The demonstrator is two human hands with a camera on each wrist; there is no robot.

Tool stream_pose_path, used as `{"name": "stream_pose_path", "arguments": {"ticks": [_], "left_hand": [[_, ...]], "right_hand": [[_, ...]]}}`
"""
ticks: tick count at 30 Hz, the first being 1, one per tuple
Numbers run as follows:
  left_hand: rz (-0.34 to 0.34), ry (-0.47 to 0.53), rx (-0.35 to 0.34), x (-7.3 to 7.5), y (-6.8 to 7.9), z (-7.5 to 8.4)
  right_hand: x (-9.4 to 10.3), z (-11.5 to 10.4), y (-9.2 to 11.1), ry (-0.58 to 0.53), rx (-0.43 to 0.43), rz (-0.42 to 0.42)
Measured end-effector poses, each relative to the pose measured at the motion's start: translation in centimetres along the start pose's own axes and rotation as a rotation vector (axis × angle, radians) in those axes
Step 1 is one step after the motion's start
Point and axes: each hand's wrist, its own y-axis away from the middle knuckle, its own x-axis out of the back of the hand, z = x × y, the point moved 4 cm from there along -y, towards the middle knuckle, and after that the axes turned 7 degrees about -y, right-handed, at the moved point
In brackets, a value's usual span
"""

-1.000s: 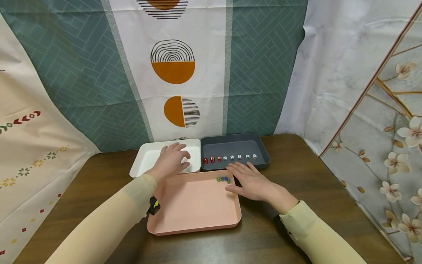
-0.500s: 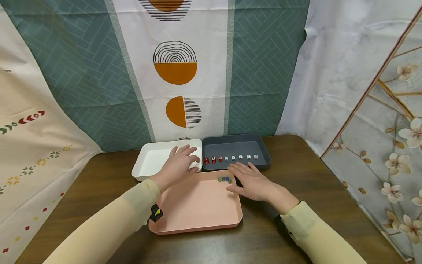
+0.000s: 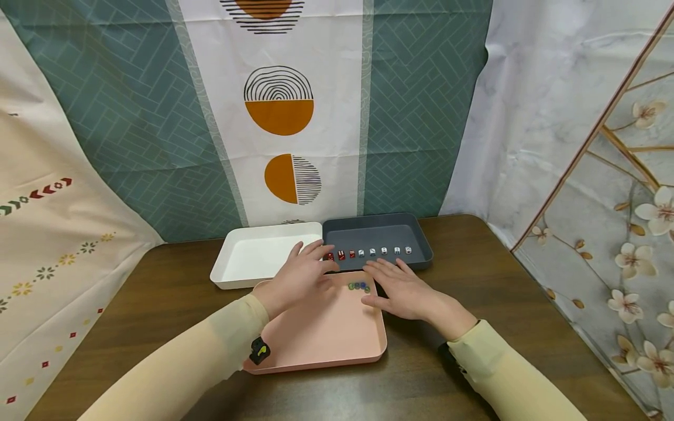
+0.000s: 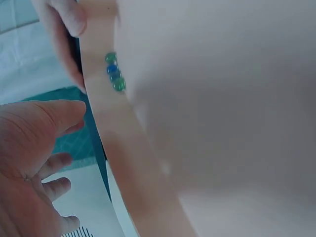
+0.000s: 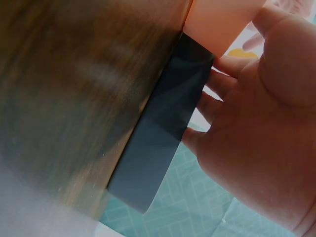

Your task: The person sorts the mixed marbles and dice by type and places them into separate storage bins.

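Observation:
My left hand (image 3: 297,280) hovers over the far part of the pink tray (image 3: 337,345), its fingers spread and nothing in them. Its fingertips reach toward the near left corner of the dark grey tray (image 3: 374,234). Inside that tray stands a row of red dice (image 3: 341,255) and white dice (image 3: 384,251). Several green and blue glass marbles (image 4: 116,71) lie along the pink tray's far wall, near its right corner. Beside that corner is my right hand (image 3: 402,290), fingers extended over the grey tray's near rim; the right wrist view shows fingertips (image 5: 193,136) at that rim.
A white tray (image 3: 247,251) stands left of the grey one, behind the pink tray. All three sit on a brown wooden table (image 3: 152,298). Patterned cloths (image 3: 411,117) hang behind and at both sides.
My left hand has moved right and slightly nearer, from over the white tray to over the pink tray's far edge. The right hand has stayed in place. Dice and marbles have not moved.

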Motion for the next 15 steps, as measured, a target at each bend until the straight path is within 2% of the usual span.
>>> {"name": "stream_pose_path", "arguments": {"ticks": [4,15], "left_hand": [[0.011,0.022,-0.022,-0.4,-0.1,0.6],[-0.017,0.056,-0.042,-1.8,-1.0,1.7]], "right_hand": [[0.1,0.0,0.1,0.003,-0.001,-0.004],[0.2,-0.3,0.2,0.006,-0.007,-0.012]]}}
